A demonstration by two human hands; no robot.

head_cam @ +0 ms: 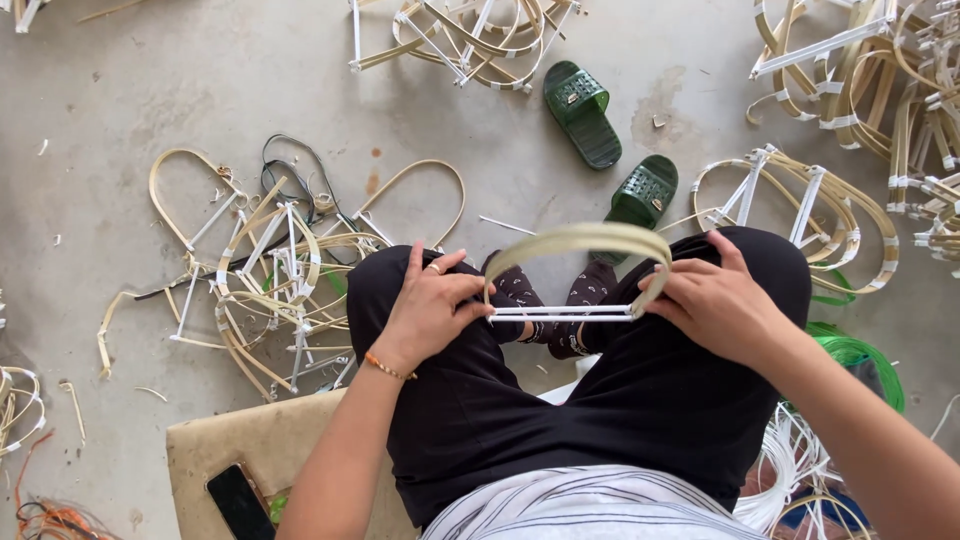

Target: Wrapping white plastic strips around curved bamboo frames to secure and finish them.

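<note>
Over my knees I hold a bent cane arch [580, 238] with white cross rods [563, 314]. My left hand [432, 305] pinches its left end, fingers closed on it; my right hand [712, 300] grips the right end likewise. Beyond the arch lie green sandals [582, 112]; left of it, a heap of finished frames [270, 280].
</note>
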